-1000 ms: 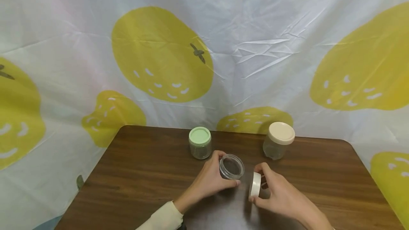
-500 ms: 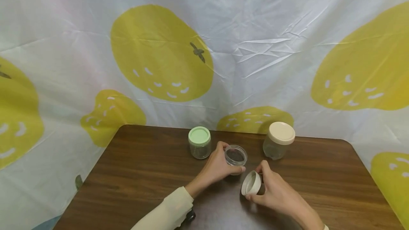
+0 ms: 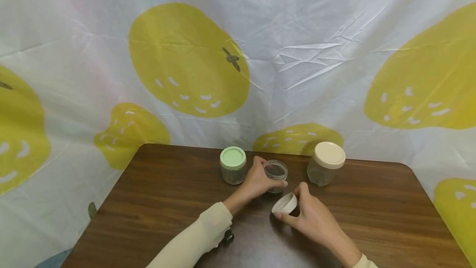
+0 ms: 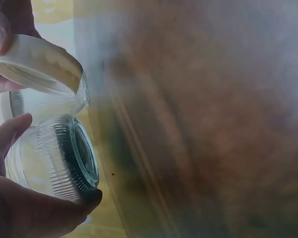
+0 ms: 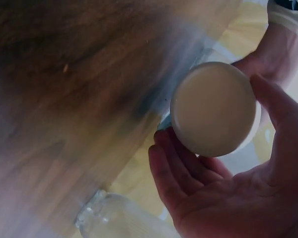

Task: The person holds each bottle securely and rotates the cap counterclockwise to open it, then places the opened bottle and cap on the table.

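Note:
My left hand (image 3: 258,182) grips an uncovered clear glass jar (image 3: 276,170) by its sides, with thumb and fingers round it. The jar's ribbed wall and thick base show in the left wrist view. In my right hand (image 3: 316,216) a white lid (image 3: 285,204) is pinched by its rim between thumb and fingers. The lid is tilted, its hollow underside facing up toward the head camera, apart from the jar and nearer to me. Its smooth round top (image 5: 214,108) fills the middle of the right wrist view.
A glass jar with a green lid (image 3: 233,158) stands just left of my left hand. Farther right stands a larger jar with a cream lid (image 3: 329,155). All are on a brown wooden table (image 3: 167,202), backed by a hanging cloth (image 3: 305,20) printed with yellow fruit.
My left hand has moved the jar away from me, toward the back of the table. My right hand has turned the lid from edge-on to underside up and shifted it left.

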{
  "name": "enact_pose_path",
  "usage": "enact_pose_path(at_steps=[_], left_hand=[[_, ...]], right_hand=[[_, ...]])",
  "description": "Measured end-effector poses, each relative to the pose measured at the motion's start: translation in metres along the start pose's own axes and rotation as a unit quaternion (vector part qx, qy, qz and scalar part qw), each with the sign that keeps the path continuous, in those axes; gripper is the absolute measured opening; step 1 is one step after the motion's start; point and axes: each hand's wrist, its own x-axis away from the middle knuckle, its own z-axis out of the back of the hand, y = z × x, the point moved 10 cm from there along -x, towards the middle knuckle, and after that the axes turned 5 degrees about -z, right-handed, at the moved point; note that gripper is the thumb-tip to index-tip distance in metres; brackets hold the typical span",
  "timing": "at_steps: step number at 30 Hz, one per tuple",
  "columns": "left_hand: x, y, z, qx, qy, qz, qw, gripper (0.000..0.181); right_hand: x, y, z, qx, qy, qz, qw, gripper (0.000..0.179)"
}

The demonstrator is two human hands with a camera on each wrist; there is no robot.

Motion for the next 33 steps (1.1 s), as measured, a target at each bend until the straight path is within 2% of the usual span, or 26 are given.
enact_pose_path(at_steps=[10, 19, 23, 28, 33], left_hand=[[-0.014, -0.003, -0.009, 0.000, 0.006, 0.034, 0.9994, 0.083], [-0.017, -0.006, -0.011, 0.010, 0.009, 0.039, 0.9991, 0.082], [-0.019, -0.007, -0.011, 0.011, 0.009, 0.038, 0.9992, 0.082], [-0.022, -0.010, -0.011, 0.023, 0.005, 0.035, 0.9991, 0.082], [-0.021, -0.012, -0.014, 0.032, -0.010, 0.032, 0.9989, 0.083]], right_hand=[[-0.008, 0.001, -0.009, 0.005, 0.012, -0.007, 0.9999, 0.074], [-0.016, 0.000, -0.014, -0.014, 0.012, -0.004, 0.9998, 0.074], [-0.019, -0.001, -0.013, -0.013, 0.016, 0.001, 0.9998, 0.079], [-0.019, 0.001, -0.017, 0.001, -0.003, -0.003, 1.0000, 0.088], [-0.018, 0.003, -0.023, 0.032, -0.025, -0.003, 0.9992, 0.089]])
